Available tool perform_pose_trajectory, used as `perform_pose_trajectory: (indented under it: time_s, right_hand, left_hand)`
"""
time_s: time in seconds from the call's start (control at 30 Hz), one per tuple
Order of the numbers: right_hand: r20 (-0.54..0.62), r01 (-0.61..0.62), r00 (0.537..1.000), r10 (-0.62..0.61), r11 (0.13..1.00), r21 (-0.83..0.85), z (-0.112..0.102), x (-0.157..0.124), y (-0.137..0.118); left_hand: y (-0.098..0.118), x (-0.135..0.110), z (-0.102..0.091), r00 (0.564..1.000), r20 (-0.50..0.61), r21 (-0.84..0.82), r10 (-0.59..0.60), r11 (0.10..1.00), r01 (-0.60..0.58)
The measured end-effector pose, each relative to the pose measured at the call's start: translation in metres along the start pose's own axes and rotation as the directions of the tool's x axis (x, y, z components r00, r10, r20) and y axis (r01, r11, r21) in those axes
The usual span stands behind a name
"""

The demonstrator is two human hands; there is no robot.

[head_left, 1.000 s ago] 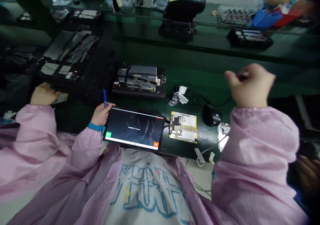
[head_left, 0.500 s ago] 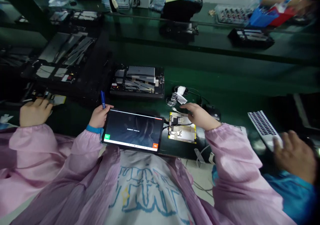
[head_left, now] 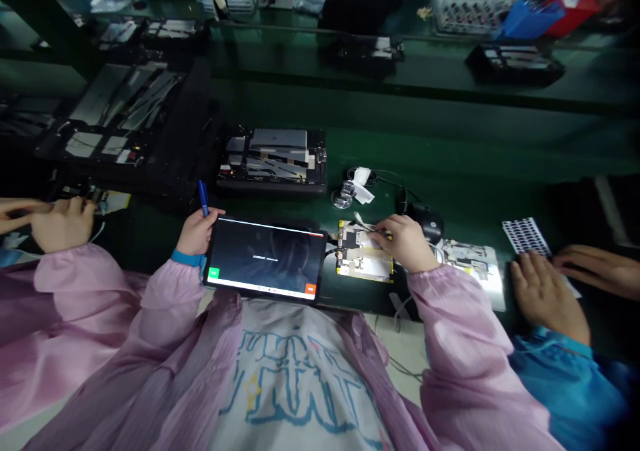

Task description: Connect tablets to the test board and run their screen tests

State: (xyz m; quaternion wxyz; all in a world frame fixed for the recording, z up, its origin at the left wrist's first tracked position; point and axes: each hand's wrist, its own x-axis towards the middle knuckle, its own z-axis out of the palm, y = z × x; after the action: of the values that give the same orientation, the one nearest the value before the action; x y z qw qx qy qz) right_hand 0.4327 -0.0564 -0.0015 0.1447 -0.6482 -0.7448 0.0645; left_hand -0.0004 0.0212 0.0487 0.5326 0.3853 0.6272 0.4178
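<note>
The person's left hand [head_left: 196,232] is gripping the left edge of a flat, black, rectangular tablet [head_left: 265,257] with a dark lit screen, a green block showing at its lower left and an orange one at its lower right. The same hand is also keeping a slim blue pen [head_left: 203,196] upright between thumb and fingers. The tablet is lying at the table's near edge, in front of the person's body.

The right hand [head_left: 407,241] is pinching a thin white cable [head_left: 361,221] with a small plug, the plug end pointing to the left. It is hovering over the upper part of a pale flat panel [head_left: 370,269] with yellow edging and a dark circuit section; whether plug and panel are touching cannot be told. This panel is resting just right of the tablet, dark leads showing between them.

Behind the tablet, a black tray [head_left: 273,187] is holding grey metallic parts. A rounded black mouse [head_left: 426,221] is sitting just beyond the right hand. At far right, a co-worker's hands [head_left: 550,294] are resting at a white sheet with dark markings [head_left: 527,235].
</note>
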Motion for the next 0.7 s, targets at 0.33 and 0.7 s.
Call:
perform_pose_trajectory:
  time_s: [0.33, 0.7]
  right_hand:
    - [-0.243, 0.015, 0.969, 0.040, 0.975, 0.223, -0.011, -0.022, -0.066]
    - [-0.346, 0.372, 0.898, -0.273, 0.890, 0.262, 0.012, -0.084, -0.159]
  left_hand:
    - [-0.004, 0.001, -0.001, 1.000, -0.002, -0.010, 0.019, 1.000, -0.019]
    - [-0.009, 0.001, -0.001, 1.000, 0.010, 0.020, 0.027, 0.999, -0.027]
